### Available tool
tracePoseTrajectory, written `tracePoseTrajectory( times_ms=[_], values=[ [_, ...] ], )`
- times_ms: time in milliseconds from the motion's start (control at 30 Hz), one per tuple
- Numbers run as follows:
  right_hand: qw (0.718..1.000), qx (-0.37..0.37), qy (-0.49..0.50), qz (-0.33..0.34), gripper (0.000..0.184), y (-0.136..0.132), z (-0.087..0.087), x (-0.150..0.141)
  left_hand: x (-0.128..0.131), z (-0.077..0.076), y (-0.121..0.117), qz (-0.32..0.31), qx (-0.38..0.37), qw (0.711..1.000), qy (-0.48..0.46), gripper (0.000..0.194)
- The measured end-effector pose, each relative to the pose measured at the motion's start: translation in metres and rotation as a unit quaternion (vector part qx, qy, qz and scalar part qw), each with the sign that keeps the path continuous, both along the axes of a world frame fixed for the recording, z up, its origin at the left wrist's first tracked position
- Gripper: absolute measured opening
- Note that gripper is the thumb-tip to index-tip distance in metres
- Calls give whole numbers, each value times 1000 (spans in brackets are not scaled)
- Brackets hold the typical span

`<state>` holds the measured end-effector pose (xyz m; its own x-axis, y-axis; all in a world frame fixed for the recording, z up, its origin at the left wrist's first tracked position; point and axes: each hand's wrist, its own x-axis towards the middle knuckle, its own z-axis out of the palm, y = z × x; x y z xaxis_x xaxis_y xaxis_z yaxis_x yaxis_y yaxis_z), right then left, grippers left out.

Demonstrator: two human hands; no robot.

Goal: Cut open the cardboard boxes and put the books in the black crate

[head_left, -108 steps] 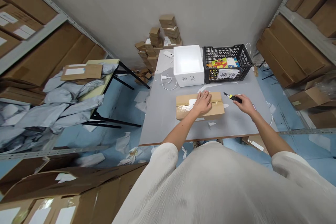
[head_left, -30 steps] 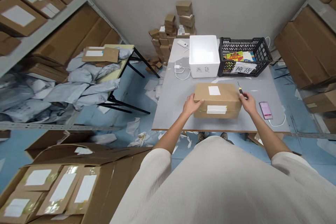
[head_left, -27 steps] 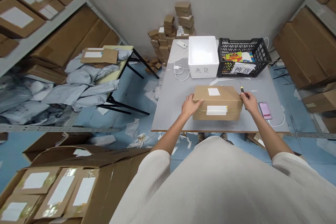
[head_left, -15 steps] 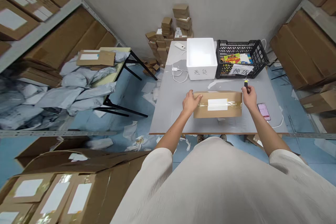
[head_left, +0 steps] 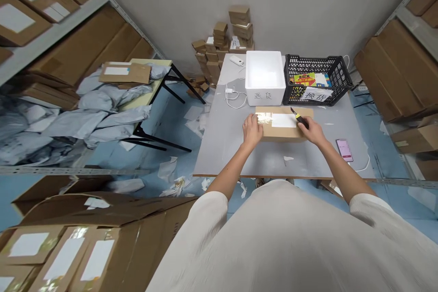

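One taped cardboard box [head_left: 282, 131] lies on the bench [head_left: 215, 150]. The left hand [head_left: 252, 131] sets half-bent fingers over its left end, how firmly is unclear; the right hand [head_left: 312, 131] has its fingers closed round a utility knife [head_left: 301, 121]. The box looks light and fairly stiff, liable to dent if squeezed; shiny tape [head_left: 264, 118] may slip, so bare ends suit gripping
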<state>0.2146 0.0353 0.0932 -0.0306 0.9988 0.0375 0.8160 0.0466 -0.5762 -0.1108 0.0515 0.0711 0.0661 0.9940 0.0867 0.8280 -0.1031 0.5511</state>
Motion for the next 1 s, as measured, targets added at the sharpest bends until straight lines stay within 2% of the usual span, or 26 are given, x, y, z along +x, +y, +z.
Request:
tracePoseTrajectory(
  times_ms=[133,200,367,467,600,767,1000],
  values=[
    [998,-16,-53,15,60,19,0,-2,13,-4,-16,-134,44,988,68,48],
    [996,-37,-77,14,59,29,3,0,18,-6,-20,-162,49,982,89,52],
    [992,-57,-103,47,57,56,24,1,22,-9,-13,-172,51,977,113,58],
    [987,-40,-90,129,54,69,40,-12,19,-8,-7,-181,41,976,112,58],
    [968,-55,-95,227,49,82,55,-45,18,-8,-4,-189,35,974,117,63],
    [952,-44,-145,268,45,95,64,-80,21,-9,-6,-184,36,975,115,63],
    [936,-64,-199,282,43,105,65,-101,24,-11,-5,-182,45,975,120,69]
  ],
)
